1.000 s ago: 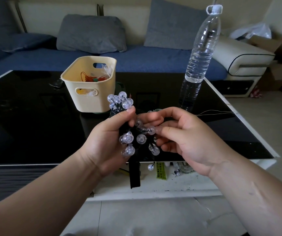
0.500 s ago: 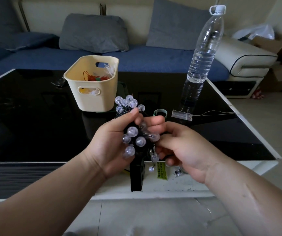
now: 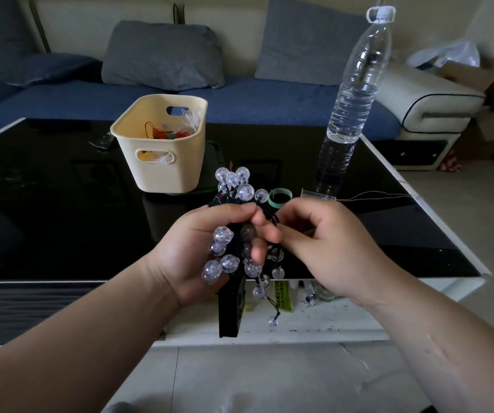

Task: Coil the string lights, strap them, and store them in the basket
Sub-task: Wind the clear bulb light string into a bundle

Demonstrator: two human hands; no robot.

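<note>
A bundle of string lights [image 3: 233, 186] with clear round bulbs on black wire is coiled in my left hand [image 3: 192, 251], whose fingers curl round its middle. A black strap [image 3: 230, 308] hangs down from the bundle below that hand. My right hand [image 3: 323, 245] pinches the black wire at the bundle's right side, fingertips against my left fingers. A few bulbs dangle loose beneath. The cream plastic basket [image 3: 162, 171] stands on the black glass table [image 3: 46, 204] behind the bundle, with red and white items inside.
A tall clear water bottle [image 3: 353, 105] stands at the right of the table. A green tape ring [image 3: 280, 198] and a small clear box [image 3: 318, 194] with thin wire lie just beyond my hands. A blue sofa with grey cushions runs behind.
Both hands sank slightly toward me with the bundle. My right hand moved from under the bulbs to pinch the wire higher on the right side; more strap hangs free.
</note>
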